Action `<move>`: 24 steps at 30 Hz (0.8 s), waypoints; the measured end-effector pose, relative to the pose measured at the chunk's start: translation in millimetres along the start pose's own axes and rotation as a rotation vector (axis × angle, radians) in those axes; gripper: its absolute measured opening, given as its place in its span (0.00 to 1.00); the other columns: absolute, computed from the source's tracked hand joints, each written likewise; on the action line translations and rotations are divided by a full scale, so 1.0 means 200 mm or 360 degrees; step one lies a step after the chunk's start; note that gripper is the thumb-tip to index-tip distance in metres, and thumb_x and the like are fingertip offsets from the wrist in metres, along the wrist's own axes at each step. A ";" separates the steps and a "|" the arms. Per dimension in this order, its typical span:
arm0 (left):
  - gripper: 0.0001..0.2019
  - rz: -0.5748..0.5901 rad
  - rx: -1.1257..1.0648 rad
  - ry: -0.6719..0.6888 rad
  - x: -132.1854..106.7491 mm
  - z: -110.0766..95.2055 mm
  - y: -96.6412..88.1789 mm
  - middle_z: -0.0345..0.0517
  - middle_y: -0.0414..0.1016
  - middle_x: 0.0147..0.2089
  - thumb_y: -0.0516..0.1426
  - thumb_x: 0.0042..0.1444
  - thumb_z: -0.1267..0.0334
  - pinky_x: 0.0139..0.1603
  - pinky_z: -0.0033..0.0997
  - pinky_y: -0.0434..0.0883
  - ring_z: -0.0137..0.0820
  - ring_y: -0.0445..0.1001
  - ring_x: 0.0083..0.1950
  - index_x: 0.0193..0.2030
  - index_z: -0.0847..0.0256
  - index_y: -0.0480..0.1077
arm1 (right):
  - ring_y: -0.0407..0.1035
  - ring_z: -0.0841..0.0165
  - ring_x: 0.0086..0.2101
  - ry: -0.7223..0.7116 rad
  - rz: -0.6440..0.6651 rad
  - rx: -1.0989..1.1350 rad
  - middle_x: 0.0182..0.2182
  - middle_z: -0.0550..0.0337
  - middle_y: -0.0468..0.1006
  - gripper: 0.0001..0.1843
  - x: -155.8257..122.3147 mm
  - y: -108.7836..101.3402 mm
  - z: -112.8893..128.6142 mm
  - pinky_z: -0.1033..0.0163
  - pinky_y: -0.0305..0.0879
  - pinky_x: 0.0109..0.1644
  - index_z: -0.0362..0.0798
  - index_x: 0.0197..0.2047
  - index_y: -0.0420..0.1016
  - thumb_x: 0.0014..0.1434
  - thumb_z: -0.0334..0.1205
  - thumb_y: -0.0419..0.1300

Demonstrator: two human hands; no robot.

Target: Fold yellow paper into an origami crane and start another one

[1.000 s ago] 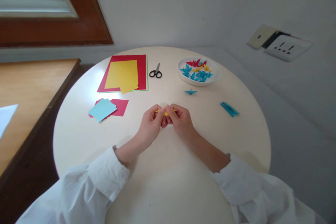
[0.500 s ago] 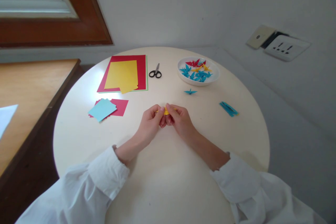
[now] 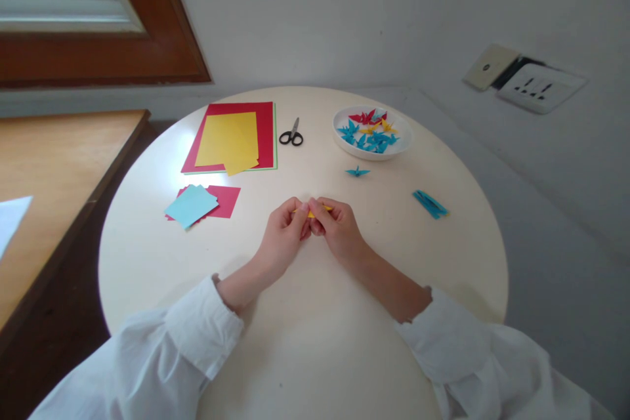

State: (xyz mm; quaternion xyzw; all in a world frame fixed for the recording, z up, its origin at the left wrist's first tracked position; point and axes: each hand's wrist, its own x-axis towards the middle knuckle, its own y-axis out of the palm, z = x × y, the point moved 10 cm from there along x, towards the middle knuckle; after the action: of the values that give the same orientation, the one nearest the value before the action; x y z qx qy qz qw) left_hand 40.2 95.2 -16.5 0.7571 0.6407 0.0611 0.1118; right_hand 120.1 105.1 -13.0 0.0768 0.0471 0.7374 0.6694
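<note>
Two-handed pinch, nice: your left hand (image 3: 283,224) and right hand (image 3: 340,222) are closed on the yellow paper (image 3: 311,214), so crease gently.

Yellow paper piece (image 3: 312,214) in both hands (image 3: 282,230), white dish (image 3: 404,139) of paper cranes (image 3: 378,142) beyond.

The person wears a wide, white left sleeve (image 3: 118,367) of soft-looking cloth, and an equally wide, white right sleeve (image 3: 506,361). Many loose folds run through both, with greyish shadows inside them. The left sleeve finishes in a broad, plain white cuff (image 3: 204,328), whose edge is a little wavy. Both sleeves stop well before the bare left hand (image 3: 283,230) and the bare right hand (image 3: 340,230).
</note>
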 end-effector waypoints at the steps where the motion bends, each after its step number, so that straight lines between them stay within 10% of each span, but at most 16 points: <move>1: 0.20 0.0000 0.0007 0.0007 0.00 0.00 0.00 0.32 0.58 0.17 0.58 0.52 0.49 0.24 0.23 0.56 0.21 0.59 0.21 0.21 0.61 0.58 | 0.53 0.78 0.16 0.0002 0.0002 -0.0002 0.12 0.70 0.59 0.25 0.00 0.00 0.00 0.67 0.50 0.20 0.47 0.15 0.60 0.49 0.57 0.61; 13: 0.17 -0.0099 0.0496 0.0194 0.02 -0.08 -0.07 0.33 0.59 0.16 0.56 0.55 0.53 0.21 0.23 0.56 0.21 0.57 0.19 0.22 0.61 0.62 | 0.53 0.77 0.18 -0.0234 -0.0142 -0.0239 0.14 0.70 0.61 0.16 0.01 -0.08 0.08 0.68 0.50 0.21 0.47 0.24 0.68 0.52 0.51 0.60; 24: 0.15 0.0029 -0.0210 0.0056 0.04 -0.05 -0.04 0.40 0.75 0.23 0.63 0.48 0.53 0.35 0.31 0.73 0.28 0.75 0.27 0.32 0.63 0.66 | 0.63 0.75 0.20 -0.0254 -0.0254 -0.0113 0.18 0.67 0.71 0.09 0.00 -0.12 0.10 0.67 0.62 0.25 0.48 0.28 0.73 0.48 0.44 0.63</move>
State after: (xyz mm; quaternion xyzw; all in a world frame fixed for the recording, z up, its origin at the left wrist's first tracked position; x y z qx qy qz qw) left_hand 32.3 105.1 -8.6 0.7528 0.6301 0.1175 0.1498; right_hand 147.1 107.3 2.0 0.1076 -0.0264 0.6746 0.7298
